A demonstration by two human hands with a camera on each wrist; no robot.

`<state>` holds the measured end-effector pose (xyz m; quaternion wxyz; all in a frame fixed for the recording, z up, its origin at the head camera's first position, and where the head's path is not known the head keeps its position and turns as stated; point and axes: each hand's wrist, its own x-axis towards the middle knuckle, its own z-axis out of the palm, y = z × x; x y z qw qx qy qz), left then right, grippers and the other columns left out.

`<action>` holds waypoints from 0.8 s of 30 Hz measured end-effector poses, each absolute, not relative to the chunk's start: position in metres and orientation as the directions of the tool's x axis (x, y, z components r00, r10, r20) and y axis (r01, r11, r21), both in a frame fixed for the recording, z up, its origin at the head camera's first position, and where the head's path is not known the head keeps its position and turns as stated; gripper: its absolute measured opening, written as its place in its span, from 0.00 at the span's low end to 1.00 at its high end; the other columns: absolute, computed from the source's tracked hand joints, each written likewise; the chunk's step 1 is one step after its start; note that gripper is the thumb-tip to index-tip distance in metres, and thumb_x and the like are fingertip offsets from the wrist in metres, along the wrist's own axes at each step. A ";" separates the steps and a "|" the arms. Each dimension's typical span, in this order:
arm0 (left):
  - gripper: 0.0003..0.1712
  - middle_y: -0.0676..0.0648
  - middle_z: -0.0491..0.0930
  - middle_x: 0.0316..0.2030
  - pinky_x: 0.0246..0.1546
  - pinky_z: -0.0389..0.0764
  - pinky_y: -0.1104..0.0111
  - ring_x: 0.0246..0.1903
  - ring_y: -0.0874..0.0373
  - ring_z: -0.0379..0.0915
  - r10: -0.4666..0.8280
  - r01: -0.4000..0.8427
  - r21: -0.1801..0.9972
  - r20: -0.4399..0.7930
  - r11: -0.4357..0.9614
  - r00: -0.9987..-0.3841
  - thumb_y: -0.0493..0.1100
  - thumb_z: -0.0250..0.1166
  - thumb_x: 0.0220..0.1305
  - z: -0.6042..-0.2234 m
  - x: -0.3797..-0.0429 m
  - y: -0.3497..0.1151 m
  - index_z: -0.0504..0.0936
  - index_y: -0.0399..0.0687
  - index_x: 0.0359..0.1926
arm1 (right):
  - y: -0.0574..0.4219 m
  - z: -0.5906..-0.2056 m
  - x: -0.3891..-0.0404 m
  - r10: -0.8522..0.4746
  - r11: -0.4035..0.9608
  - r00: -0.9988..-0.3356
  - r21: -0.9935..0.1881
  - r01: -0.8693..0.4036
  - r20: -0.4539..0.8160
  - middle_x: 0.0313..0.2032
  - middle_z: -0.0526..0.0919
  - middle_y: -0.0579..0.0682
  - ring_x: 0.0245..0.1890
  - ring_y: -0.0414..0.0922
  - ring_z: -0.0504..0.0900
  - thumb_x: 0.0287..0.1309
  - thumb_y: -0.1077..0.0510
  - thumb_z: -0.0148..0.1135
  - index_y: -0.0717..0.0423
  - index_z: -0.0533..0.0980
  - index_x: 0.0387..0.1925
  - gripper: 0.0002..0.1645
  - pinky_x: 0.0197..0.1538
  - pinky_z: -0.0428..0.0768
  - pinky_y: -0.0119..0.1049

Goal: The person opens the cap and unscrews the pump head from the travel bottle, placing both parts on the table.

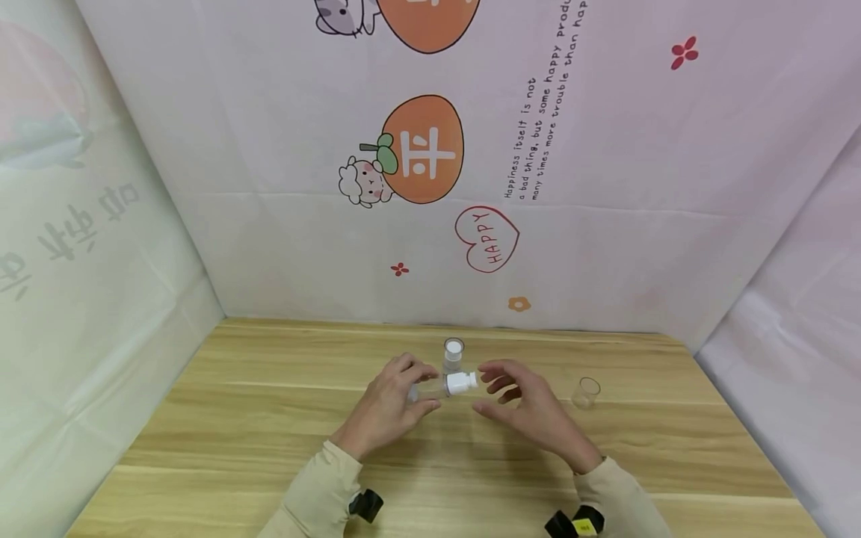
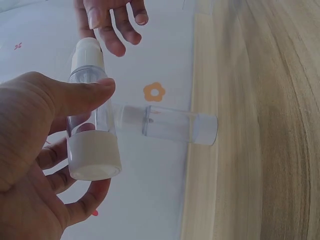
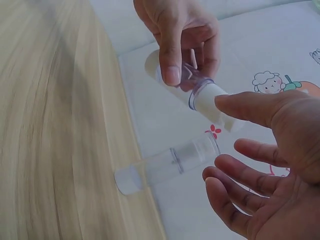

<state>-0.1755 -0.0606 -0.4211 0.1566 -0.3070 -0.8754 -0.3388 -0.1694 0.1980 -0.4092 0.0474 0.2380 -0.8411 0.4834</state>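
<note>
held bottle (image 2: 103,118): clear, glossy plastic; tabletop (image 1: 255,418): smooth wood; left sleeve (image 1: 311,489): matt cloth

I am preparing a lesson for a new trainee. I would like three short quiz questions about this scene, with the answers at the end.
1. Which hand holds the tilted bottle? A) left B) right C) both
2. True or false: the standing bottle has a clear cover over its white top.
3. Fill in the word: the loose clear cap stands on the table, to the person's ___ of the right hand.

Key:
1. A. The left hand holds it between thumb and fingers.
2. True.
3. right
</note>
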 end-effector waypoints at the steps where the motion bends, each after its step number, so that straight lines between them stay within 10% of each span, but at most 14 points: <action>1: 0.20 0.54 0.77 0.43 0.38 0.77 0.66 0.40 0.57 0.73 0.433 0.645 0.494 0.483 0.583 -0.761 0.43 0.78 0.57 -0.421 -0.176 -0.061 0.84 0.46 0.50 | 0.197 -0.410 -0.170 -0.358 0.414 -0.884 -0.798 -0.439 0.300 0.47 0.83 0.55 0.42 0.48 0.83 0.54 0.59 0.78 0.58 0.77 0.56 0.28 0.43 0.85 0.45; 24: 0.23 0.52 0.78 0.44 0.42 0.78 0.64 0.42 0.59 0.73 0.470 0.713 0.349 0.565 0.609 -0.678 0.40 0.82 0.51 -0.423 -0.172 -0.053 0.85 0.46 0.48 | 0.177 -0.410 -0.169 -0.348 0.409 -0.917 -0.849 -0.335 0.194 0.29 0.79 0.47 0.30 0.43 0.79 0.67 0.53 0.67 0.58 0.81 0.48 0.14 0.31 0.78 0.33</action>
